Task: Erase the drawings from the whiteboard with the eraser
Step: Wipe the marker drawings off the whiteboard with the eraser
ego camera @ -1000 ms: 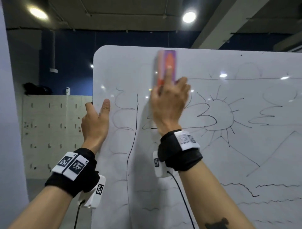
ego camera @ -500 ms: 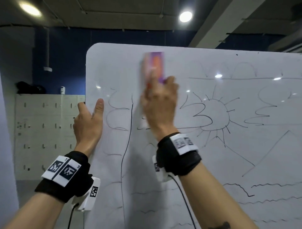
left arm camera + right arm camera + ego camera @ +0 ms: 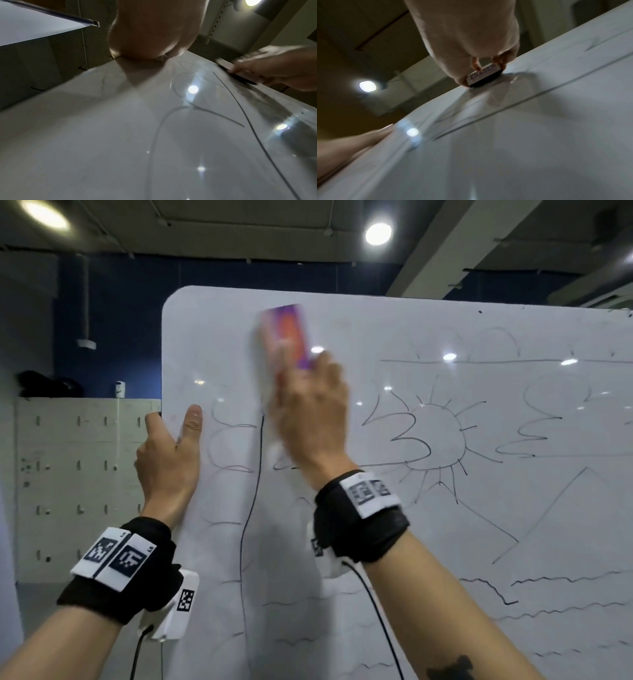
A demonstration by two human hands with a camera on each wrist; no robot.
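An upright whiteboard (image 3: 394, 542) fills the head view, covered with black line drawings: a sun (image 3: 438, 436), clouds, a mountain and wavy lines. My right hand (image 3: 308, 412) grips a purple and orange eraser (image 3: 287, 337) and presses its dark felt side flat on the board near the upper left; hand and eraser are motion-blurred. The right wrist view shows the eraser (image 3: 483, 75) end-on with the word ERASER, pinched between thumb and fingers. My left hand (image 3: 168, 453) holds the board's left edge, thumb on the front face and fingers behind. A long vertical black line (image 3: 251, 508) runs between the hands.
Pale lockers (image 3: 78, 474) stand behind the board on the left. Dark blue wall and ceiling lights (image 3: 378, 233) are above. Faint grey traces of wiped lines lie beside the left thumb (image 3: 226, 440). A second white panel (image 3: 34, 27) shows in the left wrist view.
My right hand has swept the eraser leftward across the top of the board, from near the sun's left toward the vertical line. The left hand keeps its hold on the edge.
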